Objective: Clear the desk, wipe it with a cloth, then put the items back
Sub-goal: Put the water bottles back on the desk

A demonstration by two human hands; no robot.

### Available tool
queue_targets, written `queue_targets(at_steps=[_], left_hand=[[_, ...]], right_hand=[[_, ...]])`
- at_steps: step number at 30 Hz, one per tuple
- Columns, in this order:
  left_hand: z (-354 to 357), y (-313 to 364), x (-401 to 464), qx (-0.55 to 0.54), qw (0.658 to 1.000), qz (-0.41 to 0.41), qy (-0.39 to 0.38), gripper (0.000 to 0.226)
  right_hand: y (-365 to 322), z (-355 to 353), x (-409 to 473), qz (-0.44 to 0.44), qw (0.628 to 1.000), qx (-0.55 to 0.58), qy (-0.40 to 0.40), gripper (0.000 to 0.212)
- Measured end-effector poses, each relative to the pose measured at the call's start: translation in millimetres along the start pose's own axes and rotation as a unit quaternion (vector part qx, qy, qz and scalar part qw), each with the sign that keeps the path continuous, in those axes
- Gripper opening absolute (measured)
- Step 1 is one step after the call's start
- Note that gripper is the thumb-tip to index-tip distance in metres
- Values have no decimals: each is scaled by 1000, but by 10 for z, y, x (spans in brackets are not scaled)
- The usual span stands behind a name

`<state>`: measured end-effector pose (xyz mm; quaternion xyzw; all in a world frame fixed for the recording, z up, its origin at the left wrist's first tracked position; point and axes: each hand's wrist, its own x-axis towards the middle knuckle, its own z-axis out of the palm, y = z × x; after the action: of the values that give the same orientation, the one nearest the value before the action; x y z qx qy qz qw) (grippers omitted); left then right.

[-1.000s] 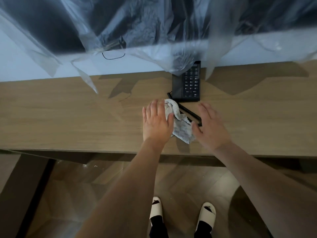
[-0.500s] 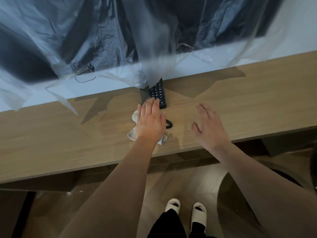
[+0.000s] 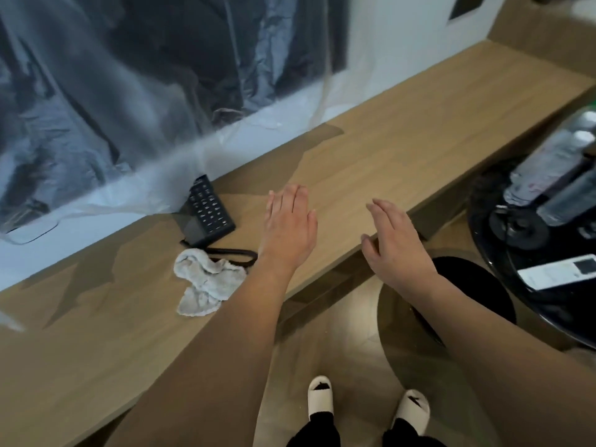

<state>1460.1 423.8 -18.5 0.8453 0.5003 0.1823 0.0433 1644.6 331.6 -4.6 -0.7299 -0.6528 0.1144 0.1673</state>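
Wiping step ended; item return pending.
Cloth [image 3: 206,282] left crumpled on surface [image 3: 403,150] beside telephone [image 3: 209,217]; both hands' fingers [image 3: 290,201] extended, empty.

Left hand [image 3: 288,226]: extended forward on a bare forearm, palm down, fingers straight and close together, holding nothing. Right hand [image 3: 396,241]: likewise extended, palm down and angled slightly leftward, fingers straight with the thumb spread apart, empty. The two hands are apart, side by side.
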Motion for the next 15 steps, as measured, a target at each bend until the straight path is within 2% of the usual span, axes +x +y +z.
queue_targets(at_steps=[4, 9, 15], left_hand=[[200, 554, 138, -20, 999, 44, -16, 48], [503, 1677, 315, -38, 991, 124, -28, 50], [974, 2860, 317, -51, 976, 209, -31, 52]], right_hand=[[472, -174, -260, 50, 998, 8, 46, 57], [1311, -504, -654, 144, 982, 39, 118, 56], [2307, -917, -1191, 218, 964, 46, 148, 57]])
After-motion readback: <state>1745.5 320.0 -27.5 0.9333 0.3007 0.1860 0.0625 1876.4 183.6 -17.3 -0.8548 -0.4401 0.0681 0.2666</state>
